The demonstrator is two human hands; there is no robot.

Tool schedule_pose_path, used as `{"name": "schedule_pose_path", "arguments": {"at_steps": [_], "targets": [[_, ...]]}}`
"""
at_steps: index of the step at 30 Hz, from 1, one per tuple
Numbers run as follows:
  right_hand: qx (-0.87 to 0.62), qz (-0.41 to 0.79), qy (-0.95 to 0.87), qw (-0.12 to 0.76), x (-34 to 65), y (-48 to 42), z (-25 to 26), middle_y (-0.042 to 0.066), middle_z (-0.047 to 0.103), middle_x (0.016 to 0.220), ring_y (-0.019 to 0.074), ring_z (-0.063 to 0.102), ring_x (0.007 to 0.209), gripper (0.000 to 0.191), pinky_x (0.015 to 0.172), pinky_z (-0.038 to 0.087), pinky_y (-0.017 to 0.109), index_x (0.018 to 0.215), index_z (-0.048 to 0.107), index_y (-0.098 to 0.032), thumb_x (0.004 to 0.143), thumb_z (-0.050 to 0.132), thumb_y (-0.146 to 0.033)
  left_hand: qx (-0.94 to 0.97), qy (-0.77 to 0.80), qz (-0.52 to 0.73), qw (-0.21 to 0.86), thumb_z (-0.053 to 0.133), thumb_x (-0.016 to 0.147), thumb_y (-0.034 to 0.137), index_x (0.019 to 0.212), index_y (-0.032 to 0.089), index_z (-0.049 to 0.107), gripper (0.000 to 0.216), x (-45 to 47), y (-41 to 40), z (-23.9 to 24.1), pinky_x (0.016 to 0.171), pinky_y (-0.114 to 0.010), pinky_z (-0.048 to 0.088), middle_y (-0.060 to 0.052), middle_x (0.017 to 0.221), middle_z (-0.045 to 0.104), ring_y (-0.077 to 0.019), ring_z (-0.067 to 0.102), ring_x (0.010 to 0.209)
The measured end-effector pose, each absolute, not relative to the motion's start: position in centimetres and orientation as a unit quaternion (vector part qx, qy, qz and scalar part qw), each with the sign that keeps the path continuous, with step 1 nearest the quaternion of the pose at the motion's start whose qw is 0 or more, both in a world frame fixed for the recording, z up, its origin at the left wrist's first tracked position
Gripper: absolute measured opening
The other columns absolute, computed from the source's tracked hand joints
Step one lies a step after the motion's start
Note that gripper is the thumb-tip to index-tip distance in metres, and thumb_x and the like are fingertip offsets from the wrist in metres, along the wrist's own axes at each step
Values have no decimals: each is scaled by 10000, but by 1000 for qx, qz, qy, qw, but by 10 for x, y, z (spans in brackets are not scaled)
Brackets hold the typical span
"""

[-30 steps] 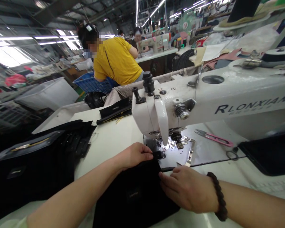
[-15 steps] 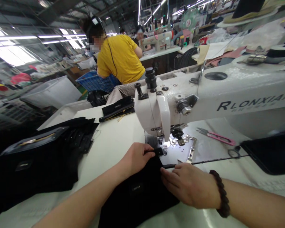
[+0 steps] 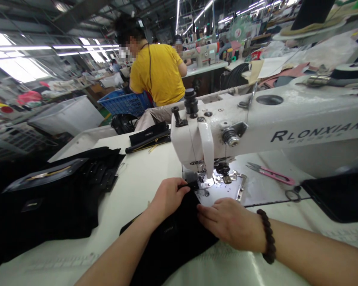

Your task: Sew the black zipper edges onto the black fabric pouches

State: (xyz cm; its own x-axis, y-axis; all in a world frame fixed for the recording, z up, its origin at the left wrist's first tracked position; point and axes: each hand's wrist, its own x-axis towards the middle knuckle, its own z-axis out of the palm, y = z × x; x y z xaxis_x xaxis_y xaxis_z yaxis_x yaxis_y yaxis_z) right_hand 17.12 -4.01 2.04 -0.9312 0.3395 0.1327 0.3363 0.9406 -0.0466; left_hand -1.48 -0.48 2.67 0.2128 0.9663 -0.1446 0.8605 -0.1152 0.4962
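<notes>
A black fabric piece (image 3: 173, 238) lies on the white table in front of the white sewing machine (image 3: 256, 119). Its far corner reaches the presser foot and needle (image 3: 201, 178). My left hand (image 3: 167, 196) has its fingers closed, pinching the fabric's far edge right beside the needle. My right hand (image 3: 226, 222) lies flat, fingers stretched, pressing on the fabric's right edge just in front of the metal needle plate (image 3: 226, 190). A dark bead bracelet (image 3: 267, 238) sits on my right wrist.
Pink thread snips (image 3: 271, 172) lie right of the needle plate. A stack of black fabric pieces (image 3: 47, 198) fills the table's left. A black zip pouch (image 3: 149, 137) lies behind the machine head. A person in a yellow shirt (image 3: 158, 75) sits beyond, near a blue basket (image 3: 122, 104).
Both hands have slid the black fabric forward and leftward under the machine head; the fabric's corner now sits closer under the presser foot. The view shifted slightly.
</notes>
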Motion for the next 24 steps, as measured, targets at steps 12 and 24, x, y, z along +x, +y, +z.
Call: {"name": "schedule_pose_path", "arguments": {"at_steps": [12, 24], "targets": [[-243, -9, -968, 56, 166, -29, 14, 129, 587, 1075, 160, 585, 651, 281, 536, 446, 297, 1029, 572, -96, 819, 387, -70, 745, 624, 106, 210, 502, 778, 219, 819, 161, 667, 180, -13, 15, 26, 695, -275, 420, -65, 834, 678, -219, 604, 806], [-279, -67, -958, 19, 164, -21, 18, 171, 601, 1009, 190, 585, 673, 283, 525, 451, 297, 1012, 578, -52, 793, 400, -25, 813, 533, 123, 200, 464, 763, 72, 1007, 162, 601, 294, 10, 57, 22, 918, -301, 360, -61, 1075, 611, -216, 494, 1070]]}}
